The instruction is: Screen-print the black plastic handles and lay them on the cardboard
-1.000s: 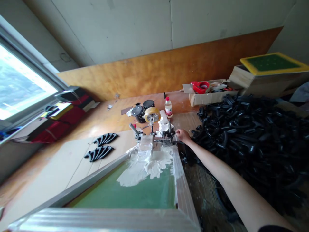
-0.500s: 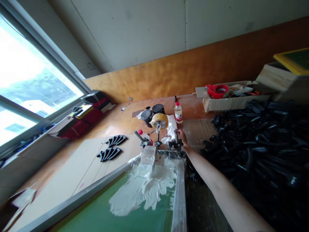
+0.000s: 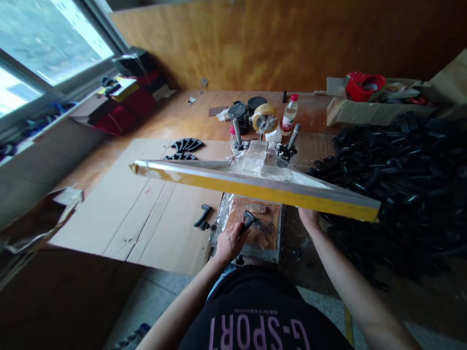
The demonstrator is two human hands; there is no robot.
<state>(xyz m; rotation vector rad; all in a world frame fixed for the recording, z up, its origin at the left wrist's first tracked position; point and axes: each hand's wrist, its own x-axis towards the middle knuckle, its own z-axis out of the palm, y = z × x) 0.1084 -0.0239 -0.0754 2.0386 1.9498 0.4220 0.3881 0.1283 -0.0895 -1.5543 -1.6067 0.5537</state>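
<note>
Since the head view puts the hands closest, I start with the left hand (image 3: 229, 243): its fingers (image 3: 239, 232) are closed narrow on one end of a black plastic part (image 3: 253, 222), which lies over a brown pad (image 3: 266, 216) on a grey-rimmed printing bed (image 3: 278, 238), near the desk's front edge. The right hand (image 3: 309, 218) sits at the bed's right side, under a raised screen frame (image 3: 255, 188) with a yellow edge; its fingers pass behind that edge, so I cannot tell whether they grip it. The frame tilts up across the view, clear of the part. For clean work from here, I would want that pinch firm and confined to the end of the part, with the frame held steady and high above the left wrist.

Just left of the bed, a second black part (image 3: 202, 215) lies on a cardboard sheet (image 3: 146, 218); further black parts (image 3: 186, 145) sit near that sheet's far edge. A large heap of black parts (image 3: 394, 184) fills the right of the view. Beyond the frame's clamps (image 3: 285, 151), toward the back edge of the wooden desk (image 3: 204, 104), stand dark tins (image 3: 239, 116), a tape roll (image 3: 264, 118) and a water bottle (image 3: 290, 114), while a red tape dispenser (image 3: 363, 86) sits in a cardboard box (image 3: 368, 113) at the back right corner.
</note>
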